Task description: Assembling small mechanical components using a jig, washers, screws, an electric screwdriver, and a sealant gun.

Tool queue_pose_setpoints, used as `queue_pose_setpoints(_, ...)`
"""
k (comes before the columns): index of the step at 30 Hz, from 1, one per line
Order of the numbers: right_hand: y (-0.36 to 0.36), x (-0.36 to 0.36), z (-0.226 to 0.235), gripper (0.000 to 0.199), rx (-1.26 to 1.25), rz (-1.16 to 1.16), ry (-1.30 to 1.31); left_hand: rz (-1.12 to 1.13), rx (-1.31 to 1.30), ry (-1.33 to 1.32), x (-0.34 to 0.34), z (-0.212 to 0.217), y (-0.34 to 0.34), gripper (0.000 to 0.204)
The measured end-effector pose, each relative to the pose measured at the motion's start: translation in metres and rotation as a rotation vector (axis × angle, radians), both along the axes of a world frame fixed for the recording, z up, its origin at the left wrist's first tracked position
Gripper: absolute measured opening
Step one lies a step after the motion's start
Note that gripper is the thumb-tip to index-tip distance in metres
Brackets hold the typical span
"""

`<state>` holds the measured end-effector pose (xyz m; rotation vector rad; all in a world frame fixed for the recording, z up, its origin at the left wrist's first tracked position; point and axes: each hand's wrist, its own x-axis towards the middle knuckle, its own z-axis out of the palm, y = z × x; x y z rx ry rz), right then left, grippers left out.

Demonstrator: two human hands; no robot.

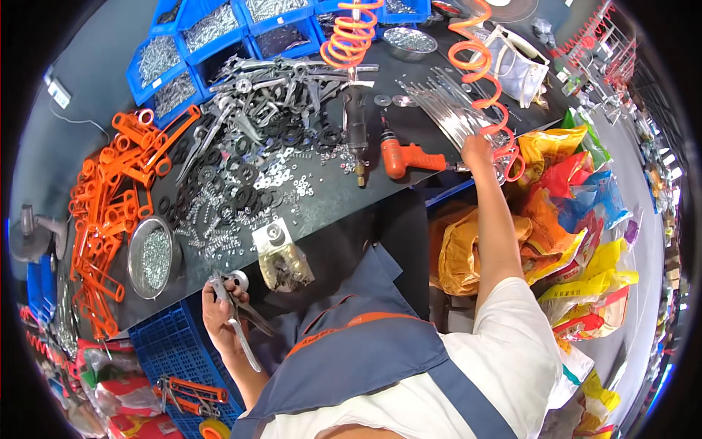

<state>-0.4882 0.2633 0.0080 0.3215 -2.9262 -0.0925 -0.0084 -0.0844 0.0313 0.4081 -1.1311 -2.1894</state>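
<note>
My left hand [219,306], low beside the table's near edge, is closed round a silver metal handle piece [235,322] with long lever arms and a round end. The right arm reaches out over the table. There my right hand [477,152] is closed at the near ends of a bundle of thin metal rods [447,110]; its fingertips are partly hidden. Just left of that hand lies an orange pneumatic drill [406,157]. An orange coiled air hose [504,139] hangs close by. Further left, a dark inline air tool [356,128] hangs from another coiled hose [349,40].
Silver handle parts [274,95], black rings, springs and washers cover the table's middle. Orange frames [110,212] and a bowl of small parts [153,257] lie left. Blue bins [219,33] stand behind. Bags [578,249] crowd the right; a blue crate [172,351] sits lower left.
</note>
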Motion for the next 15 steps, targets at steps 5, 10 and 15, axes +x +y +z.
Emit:
queue_pose_setpoints(5,-0.002,-0.024,0.015,0.025,0.089,0.189,-0.265,-0.030,0.137,0.034,-0.022,0.002,0.019,0.058)
queue_pose_setpoints(10,0.000,-0.032,0.004,0.028,-0.025,0.285,-0.144,-0.028,0.130,0.045,-0.018,0.005,0.025,0.055)
queue_pose_setpoints(15,-0.008,-0.016,-0.001,0.041,0.006,0.220,-0.194,-0.019,0.121,-0.010,-0.005,-0.005,0.021,0.047)
